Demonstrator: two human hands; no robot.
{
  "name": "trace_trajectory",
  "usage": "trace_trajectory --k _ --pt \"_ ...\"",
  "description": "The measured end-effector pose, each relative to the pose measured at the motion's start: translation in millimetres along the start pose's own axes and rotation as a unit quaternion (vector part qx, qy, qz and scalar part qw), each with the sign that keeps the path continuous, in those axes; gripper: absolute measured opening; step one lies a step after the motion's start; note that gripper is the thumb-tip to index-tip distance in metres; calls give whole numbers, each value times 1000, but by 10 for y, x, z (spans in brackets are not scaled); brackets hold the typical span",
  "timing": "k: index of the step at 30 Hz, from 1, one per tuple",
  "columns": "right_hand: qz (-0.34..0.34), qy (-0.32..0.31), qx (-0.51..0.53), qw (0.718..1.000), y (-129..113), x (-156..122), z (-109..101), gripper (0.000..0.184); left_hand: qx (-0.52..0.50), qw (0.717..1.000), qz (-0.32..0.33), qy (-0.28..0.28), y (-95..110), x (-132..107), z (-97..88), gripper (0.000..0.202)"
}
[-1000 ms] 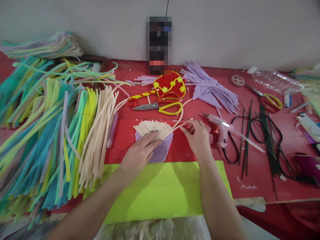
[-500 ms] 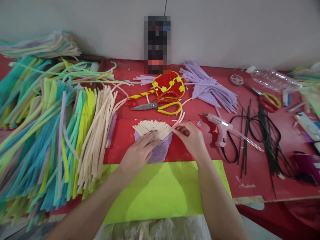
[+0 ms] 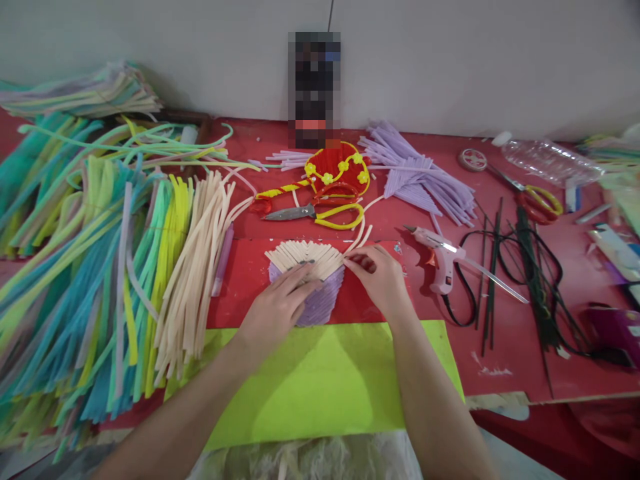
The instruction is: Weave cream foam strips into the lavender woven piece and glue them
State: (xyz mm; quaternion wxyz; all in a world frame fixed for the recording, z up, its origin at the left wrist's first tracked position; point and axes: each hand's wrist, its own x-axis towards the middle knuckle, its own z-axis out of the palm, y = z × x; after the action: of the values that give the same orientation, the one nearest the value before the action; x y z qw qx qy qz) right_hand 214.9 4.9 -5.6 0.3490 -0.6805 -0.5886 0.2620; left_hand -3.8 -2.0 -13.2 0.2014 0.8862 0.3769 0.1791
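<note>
A craft piece of lilac pipe cleaners [image 3: 324, 303], topped by a fan of cream pipe cleaners [image 3: 286, 253], lies on a red board [image 3: 373, 313] in front of me. My left hand [image 3: 280, 303] rests on it with fingers stretched out, covering its middle. At the fan's right edge, my right hand [image 3: 383, 277] has thumb and forefinger pinched together on a cream pipe cleaner [image 3: 361, 241], whose loose end sticks up beyond the fingers. A lime green sheet [image 3: 310, 393] lies under my forearms.
Left are bundled pipe cleaners [image 3: 110, 267]. Behind the work lie yellow-handled scissors [image 3: 340, 217], a red and yellow ornament [image 3: 340, 167] and lilac pipe cleaners [image 3: 420, 173]. A glue gun [image 3: 440, 257], its cord, dark stems [image 3: 535, 287] and a plastic bottle [image 3: 550, 160] are right.
My right hand has shifted very slightly, still pinching at the fan's right edge. The loose cream end beside it has moved a little to the right. My left hand stays put.
</note>
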Motion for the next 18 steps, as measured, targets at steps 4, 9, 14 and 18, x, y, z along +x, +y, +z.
trace_trajectory --k 4,9,14,18 --pt "-5 9 -2 1000 -14 -5 11 8 3 1000 3 -5 0 0 -7 42" --pt "4 -1 9 1000 -28 -1 0 10 1 1000 6 0 1 7 -6 42" --pt "14 -6 1 1000 -23 0 -5 13 -8 1000 4 -3 0 11 -7 42" --pt "6 -1 -11 1000 -18 -8 11 13 -6 1000 -3 -6 2 6 -5 44"
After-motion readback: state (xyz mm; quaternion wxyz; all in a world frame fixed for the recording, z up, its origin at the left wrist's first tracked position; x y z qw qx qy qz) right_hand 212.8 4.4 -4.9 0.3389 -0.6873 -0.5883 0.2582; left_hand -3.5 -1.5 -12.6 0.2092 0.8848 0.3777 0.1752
